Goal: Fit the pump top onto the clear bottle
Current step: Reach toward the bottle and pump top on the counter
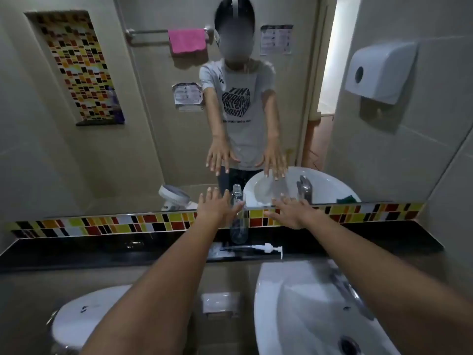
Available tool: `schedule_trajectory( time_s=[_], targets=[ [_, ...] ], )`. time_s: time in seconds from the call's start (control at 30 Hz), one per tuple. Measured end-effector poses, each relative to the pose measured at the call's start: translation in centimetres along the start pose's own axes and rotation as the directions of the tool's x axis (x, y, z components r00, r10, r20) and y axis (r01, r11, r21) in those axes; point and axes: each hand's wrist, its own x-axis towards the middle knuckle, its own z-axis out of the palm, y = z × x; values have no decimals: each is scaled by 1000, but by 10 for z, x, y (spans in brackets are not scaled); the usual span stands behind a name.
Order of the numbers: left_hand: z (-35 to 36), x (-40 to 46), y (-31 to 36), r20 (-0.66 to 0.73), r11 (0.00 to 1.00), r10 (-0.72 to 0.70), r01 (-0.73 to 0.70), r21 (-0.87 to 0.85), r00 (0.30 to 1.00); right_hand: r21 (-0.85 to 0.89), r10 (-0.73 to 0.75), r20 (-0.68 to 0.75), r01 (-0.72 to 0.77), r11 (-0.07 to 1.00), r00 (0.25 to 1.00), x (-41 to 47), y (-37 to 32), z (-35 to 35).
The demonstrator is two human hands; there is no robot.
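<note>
A clear bottle (238,228) stands upright and uncapped on the black ledge (102,249) below the mirror. In front of it the white pump top (266,249) lies on its side, its tube pointing left. My left hand (217,207) hovers just left of the bottle with fingers spread, holding nothing. My right hand (290,212) is stretched out to the right of the bottle, palm down, fingers apart and empty. Neither hand touches the bottle or the pump.
A white sink (307,311) with a tap (345,288) sits below at the right. A toilet (84,319) is at the lower left. The mirror (179,124) shows a person's reflection. A paper dispenser (378,73) hangs on the right wall. Coloured tiles (128,224) line the ledge.
</note>
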Motion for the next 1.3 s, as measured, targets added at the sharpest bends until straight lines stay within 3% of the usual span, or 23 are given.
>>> schedule_trajectory(
  time_s=[0.33,0.5,0.7,0.87,1.07,1.3],
  targets=[
    [79,32,-1,-14,995,23,-24,-97,1000,7,-49,135,48,999,990,33,4,70],
    [94,43,4,-114,969,-1,-27,-247,993,74,-51,76,45,996,996,45,6,103],
    [111,50,7,-245,854,-114,-30,-519,963,146,-57,16,54,988,998,55,2,137],
    [115,51,0,-187,706,-151,-26,-708,971,237,-52,-40,60,970,998,58,7,144],
    [109,52,-7,-128,652,-136,-8,-758,982,538,-5,59,-28,843,998,50,27,121],
    [104,53,-6,-60,596,-122,25,-802,991,739,46,-51,7,674,998,35,44,81]
  ],
)
